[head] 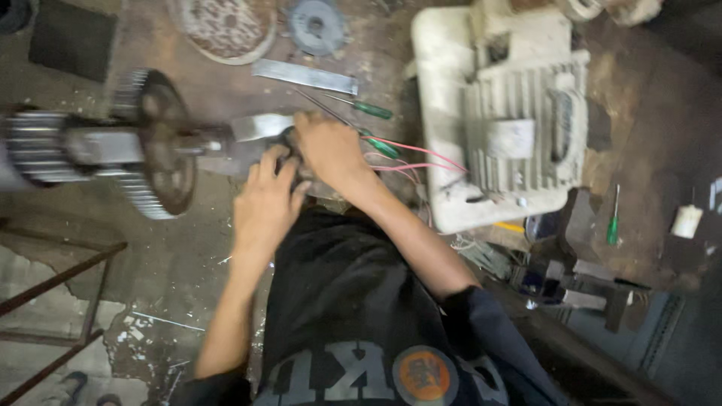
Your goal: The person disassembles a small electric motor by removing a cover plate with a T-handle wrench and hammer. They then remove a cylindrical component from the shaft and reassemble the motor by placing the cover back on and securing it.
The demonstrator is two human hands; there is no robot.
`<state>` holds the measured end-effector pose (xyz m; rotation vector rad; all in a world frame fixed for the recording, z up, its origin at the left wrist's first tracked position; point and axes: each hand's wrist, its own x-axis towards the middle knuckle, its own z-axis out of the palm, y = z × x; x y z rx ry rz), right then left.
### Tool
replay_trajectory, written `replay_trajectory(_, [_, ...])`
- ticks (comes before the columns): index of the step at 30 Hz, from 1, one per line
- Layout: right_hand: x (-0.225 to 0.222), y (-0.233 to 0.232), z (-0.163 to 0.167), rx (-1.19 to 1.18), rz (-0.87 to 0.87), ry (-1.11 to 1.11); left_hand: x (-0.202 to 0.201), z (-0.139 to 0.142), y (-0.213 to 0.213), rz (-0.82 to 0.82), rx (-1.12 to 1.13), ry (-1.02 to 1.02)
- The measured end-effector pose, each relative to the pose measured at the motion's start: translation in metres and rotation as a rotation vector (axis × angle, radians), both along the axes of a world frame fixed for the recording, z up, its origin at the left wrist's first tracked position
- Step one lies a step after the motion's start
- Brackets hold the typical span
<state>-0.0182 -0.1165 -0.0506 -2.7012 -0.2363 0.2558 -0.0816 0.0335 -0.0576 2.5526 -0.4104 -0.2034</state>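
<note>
Both hands work at the near end of a geared steel shaft [113,146] lying on the workshop floor [180,263]; the left hand [265,203] wraps its end, the right hand [327,150] presses just beyond, fingers closed on the metal; a green screwdriver [368,109] and an electric motor [511,113] lie near; a steady hold seems needed.

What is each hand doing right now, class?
Left hand: laid on the geared shaft's end; grip cannot be told.
Right hand: curled over the same end; grip unclear.
</note>
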Motion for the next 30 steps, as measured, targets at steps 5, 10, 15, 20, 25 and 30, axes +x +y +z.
replay_trajectory(5, [0.021,-0.003,0.023,0.017,-0.009,-0.01,-0.005,-0.028,-0.017,0.248,-0.191,-0.038])
replay_trajectory(10, [0.072,0.028,0.034,-0.081,0.095,-0.019,-0.008,-0.038,-0.003,0.254,-0.2,0.048])
replay_trajectory(15, [0.095,0.052,0.023,-0.113,0.188,-0.023,-0.011,-0.042,0.009,0.242,-0.149,-0.051])
replay_trajectory(20, [0.076,0.037,0.021,-0.051,-0.035,-0.063,-0.012,-0.053,0.002,0.296,-0.126,0.244])
replay_trajectory(25, [-0.032,-0.026,0.05,0.256,-0.063,-0.041,-0.002,-0.054,0.003,0.251,-0.196,-0.097])
replay_trajectory(30, [-0.188,-0.126,0.09,0.802,0.181,0.043,0.013,-0.029,0.002,0.12,-0.102,-0.223])
